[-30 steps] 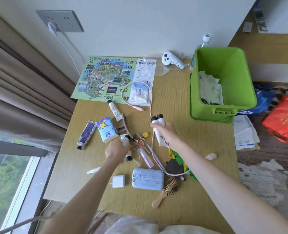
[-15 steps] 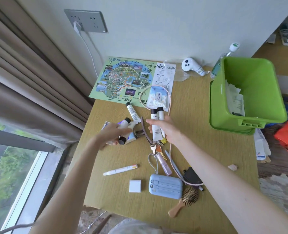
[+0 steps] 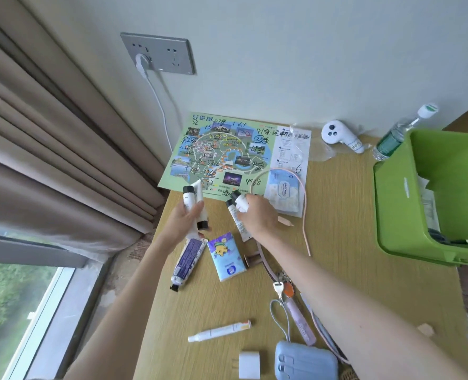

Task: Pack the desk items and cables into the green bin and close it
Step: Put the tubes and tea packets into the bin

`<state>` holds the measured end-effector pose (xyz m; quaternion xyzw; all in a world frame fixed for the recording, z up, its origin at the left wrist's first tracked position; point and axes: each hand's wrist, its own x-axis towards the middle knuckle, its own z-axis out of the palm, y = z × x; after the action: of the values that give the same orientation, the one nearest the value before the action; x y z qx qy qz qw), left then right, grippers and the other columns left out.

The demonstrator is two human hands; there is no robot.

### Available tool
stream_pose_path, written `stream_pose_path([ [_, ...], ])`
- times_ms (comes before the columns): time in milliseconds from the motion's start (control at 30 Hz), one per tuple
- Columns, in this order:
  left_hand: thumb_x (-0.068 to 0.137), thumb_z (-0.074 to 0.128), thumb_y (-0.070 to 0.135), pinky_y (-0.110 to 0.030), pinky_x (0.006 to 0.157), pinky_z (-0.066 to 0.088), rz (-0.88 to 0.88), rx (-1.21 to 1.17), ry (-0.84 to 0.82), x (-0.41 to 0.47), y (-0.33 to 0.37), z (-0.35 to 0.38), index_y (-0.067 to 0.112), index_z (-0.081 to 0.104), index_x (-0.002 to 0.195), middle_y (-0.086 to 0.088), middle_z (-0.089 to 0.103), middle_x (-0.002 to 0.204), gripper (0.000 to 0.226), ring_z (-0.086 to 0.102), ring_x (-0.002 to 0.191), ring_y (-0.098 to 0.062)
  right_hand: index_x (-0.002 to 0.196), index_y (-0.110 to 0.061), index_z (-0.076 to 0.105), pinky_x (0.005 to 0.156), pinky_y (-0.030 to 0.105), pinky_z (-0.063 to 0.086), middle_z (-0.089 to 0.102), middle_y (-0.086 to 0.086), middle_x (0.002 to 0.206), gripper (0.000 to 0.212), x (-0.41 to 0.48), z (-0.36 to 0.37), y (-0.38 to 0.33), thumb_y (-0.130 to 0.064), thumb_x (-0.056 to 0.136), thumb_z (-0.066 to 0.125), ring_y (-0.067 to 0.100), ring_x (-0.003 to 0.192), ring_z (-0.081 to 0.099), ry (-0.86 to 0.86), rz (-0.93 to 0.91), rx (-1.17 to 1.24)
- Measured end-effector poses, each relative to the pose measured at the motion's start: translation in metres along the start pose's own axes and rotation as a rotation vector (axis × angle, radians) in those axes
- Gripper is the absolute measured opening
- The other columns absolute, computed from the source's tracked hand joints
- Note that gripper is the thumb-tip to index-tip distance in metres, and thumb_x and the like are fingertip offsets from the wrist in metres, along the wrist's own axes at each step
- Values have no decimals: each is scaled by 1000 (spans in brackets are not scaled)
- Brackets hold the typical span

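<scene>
My left hand (image 3: pixel 185 222) grips white tubes with black caps (image 3: pixel 196 200) above the desk's far left part. My right hand (image 3: pixel 257 218) holds two more white tubes (image 3: pixel 239 205) just beside it, close to a third tube lying under it. The green bin (image 3: pixel 408 198) stands open at the right with papers inside. On the desk lie a pink cable (image 3: pixel 305 215), a purple toothpaste tube (image 3: pixel 186 260), a blue tissue pack (image 3: pixel 226 256), keys (image 3: pixel 281 287), a white pen (image 3: pixel 219 330), a white charger cube (image 3: pixel 249 364) and a blue power bank (image 3: pixel 304 362).
A park map (image 3: pixel 222 152) and a wipes pack (image 3: pixel 283 193) lie at the back by the wall. A white controller (image 3: pixel 341 137) and a water bottle (image 3: pixel 394 135) stand near the bin. A wall socket with a white plug (image 3: pixel 142 61) and curtains are to the left.
Both hands moved further from me toward the map, each still holding its tubes. The view swung left, so the bin now sits at the right edge.
</scene>
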<state>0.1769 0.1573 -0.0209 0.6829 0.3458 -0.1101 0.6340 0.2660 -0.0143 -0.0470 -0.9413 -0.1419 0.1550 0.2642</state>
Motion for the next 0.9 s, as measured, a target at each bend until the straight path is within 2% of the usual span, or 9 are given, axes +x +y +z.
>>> stream_pose_path([
  [100, 97, 54, 36, -33, 51, 59, 6, -6, 11, 17, -3, -5, 0, 41, 119, -23, 66, 99, 44, 74, 70, -25, 98, -13, 61, 57, 30, 38, 63, 6, 96, 24, 10, 12, -3, -24, 81, 75, 27, 84, 63, 26, -56, -101],
  [200, 96, 55, 36, -33, 51, 59, 9, 16, 11, 28, -7, -7, 7, 43, 111, -22, 66, 97, 35, 73, 66, -22, 105, -11, 59, 62, 31, 47, 63, 5, 94, 37, 12, 25, -5, -28, 78, 78, 22, 81, 62, -4, -94, -226],
  [333, 97, 54, 37, -36, 62, 59, 53, 177, -10, 30, -14, -6, 2, 43, 122, -15, 69, 94, 45, 71, 70, -21, 98, -11, 59, 64, 29, 45, 67, 4, 93, 27, 15, 37, -8, -15, 78, 77, 21, 85, 63, -15, -57, -254],
  [467, 96, 54, 41, -41, 87, 53, 51, 259, 4, 23, -11, -3, -2, 34, 138, -14, 66, 115, 63, 66, 102, -29, 99, -10, 62, 62, 29, 44, 66, 5, 94, 35, 25, 20, -12, -22, 72, 80, 24, 85, 64, -152, 156, 144],
  [567, 98, 54, 32, -31, 69, 57, 126, 189, -31, 16, 7, 8, -1, 40, 131, -10, 71, 98, 49, 70, 79, -19, 89, -10, 63, 58, 29, 52, 69, 8, 87, 33, 23, -19, -8, -20, 67, 85, 21, 74, 67, -148, 267, 528],
  [667, 98, 54, 29, -37, 73, 57, 199, 199, -78, 8, 35, 34, 7, 43, 125, -11, 70, 96, 37, 68, 85, -28, 88, -11, 66, 61, 33, 57, 72, 9, 88, 27, 12, -72, 6, -9, 68, 85, 19, 74, 69, -111, 317, 801],
  [733, 98, 55, 26, -38, 70, 56, 259, 203, -113, 3, 55, 60, 9, 48, 115, -14, 66, 91, 25, 65, 84, -33, 88, -12, 67, 60, 30, 57, 73, 7, 86, 25, 1, -113, 24, -7, 69, 83, 16, 72, 69, -62, 318, 864],
  [833, 97, 56, 33, -50, 88, 51, 305, 241, -169, -3, 86, 110, 12, 51, 109, -31, 59, 102, 24, 60, 92, -43, 89, -12, 70, 59, 27, 57, 74, 2, 81, 22, -16, -176, 60, -7, 71, 82, 12, 69, 70, 2, 306, 886],
  [900, 97, 56, 38, -48, 92, 48, 351, 261, -224, -10, 109, 146, 19, 52, 103, -27, 58, 100, 20, 58, 89, -38, 91, -11, 70, 57, 27, 57, 74, 0, 80, 23, -25, -216, 89, -7, 72, 82, 11, 69, 70, 63, 313, 907],
])
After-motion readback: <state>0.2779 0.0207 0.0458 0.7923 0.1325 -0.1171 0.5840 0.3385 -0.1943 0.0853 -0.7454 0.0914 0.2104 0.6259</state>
